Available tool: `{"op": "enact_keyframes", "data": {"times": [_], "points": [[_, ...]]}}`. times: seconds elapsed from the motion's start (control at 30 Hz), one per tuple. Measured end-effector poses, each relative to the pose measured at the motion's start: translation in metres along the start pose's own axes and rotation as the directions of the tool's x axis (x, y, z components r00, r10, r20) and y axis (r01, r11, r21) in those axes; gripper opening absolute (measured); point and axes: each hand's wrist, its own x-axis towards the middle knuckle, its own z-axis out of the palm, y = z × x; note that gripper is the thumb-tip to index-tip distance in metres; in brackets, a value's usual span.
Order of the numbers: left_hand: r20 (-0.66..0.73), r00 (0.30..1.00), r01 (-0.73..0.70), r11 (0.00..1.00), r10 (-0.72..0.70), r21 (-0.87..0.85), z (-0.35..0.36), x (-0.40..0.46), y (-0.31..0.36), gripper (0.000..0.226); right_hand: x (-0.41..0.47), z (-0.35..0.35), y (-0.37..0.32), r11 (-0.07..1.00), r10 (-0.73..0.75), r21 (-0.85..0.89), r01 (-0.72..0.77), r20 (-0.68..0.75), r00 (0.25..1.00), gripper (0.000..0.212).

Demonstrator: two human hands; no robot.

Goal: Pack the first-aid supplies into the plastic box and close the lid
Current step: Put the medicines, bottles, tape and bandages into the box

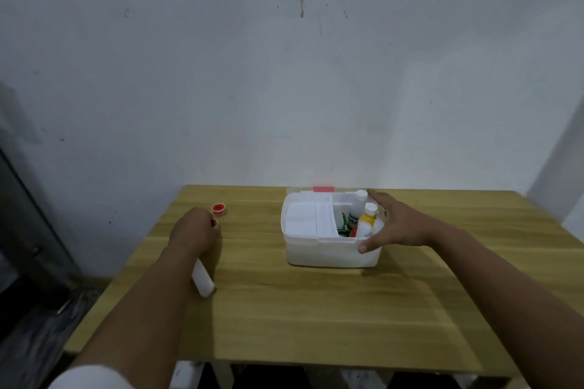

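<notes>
Wood-grain worktop [316, 309], frame centre: open white plastic box [328, 249] holding bottles [368, 221]. Right hand [395, 224], grip apart, spans its right end. Left hand [192, 230], grip pinching a small red-tipped item [215, 223]; white cylinder [202, 279] beneath forearm.

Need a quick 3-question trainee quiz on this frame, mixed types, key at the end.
1. True or false: the plastic box has its lid shut over the bottles.
2. Which hand is on the box? A) left hand B) right hand C) neither
3. Fill in: a white tube lies on the table beside the ____ forearm.

Key
1. False: the box is open, with a yellow-labelled bottle and a white bottle standing up out of it.
2. B: the right hand spans the box's right end, while the left hand is by a small red-centred cap.
3. left
</notes>
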Motion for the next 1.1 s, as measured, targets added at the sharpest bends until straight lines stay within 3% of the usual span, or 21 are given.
{"op": "enact_keyframes", "data": {"times": [0.13, 0.33, 0.43, 0.57, 0.77, 0.9, 1.0, 1.1], "points": [[-0.011, 0.999, -0.038, 0.996, 0.037, -0.078, 0.0, 0.011, 0.002, 0.013, 0.003, -0.003, 0.006, 0.997, 0.071, -0.003, -0.071, 0.006, 0.997, 0.149], [0.072, 0.989, -0.125, 0.992, 0.127, -0.028, 0.008, 0.036, 0.0, 0.077, 0.006, -0.004, 0.019, 0.997, 0.047, 0.051, -0.051, 0.064, 0.997, 0.139], [0.053, 0.986, -0.154, 0.985, 0.159, -0.074, 0.015, 0.044, 0.0, 0.064, 0.006, -0.002, 0.023, 0.995, 0.05, 0.084, -0.055, 0.054, 0.997, 0.139], [-0.057, 0.977, -0.206, 0.979, 0.206, -0.002, 0.02, 0.04, 0.007, 0.036, 0.005, 0.002, 0.025, 0.994, 0.048, 0.101, -0.051, 0.037, 0.998, 0.137], [-0.087, 0.979, -0.18, 0.983, 0.183, 0.044, 0.019, 0.029, 0.017, 0.032, 0.0, 0.004, 0.022, 0.987, 0.049, 0.151, -0.051, 0.015, 0.999, 0.139], [-0.167, 0.976, -0.167, 0.971, 0.138, -0.173, 0.006, 0.012, 0.035, 0.036, -0.006, 0.005, 0.016, 0.987, 0.065, 0.15, -0.065, 0.004, 0.998, 0.14], [-0.249, 0.955, -0.258, 0.865, 0.161, -0.431, -0.018, -0.005, 0.071, 0.043, -0.008, 0.005, 0.011, 0.987, 0.072, 0.144, -0.072, 0.002, 0.997, 0.14], [-0.247, 0.935, -0.351, 0.753, 0.253, -0.557, -0.042, -0.029, 0.12, 0.039, -0.01, 0.004, 0.008, 0.986, 0.077, 0.151, -0.076, 0.003, 0.997, 0.141]]}}
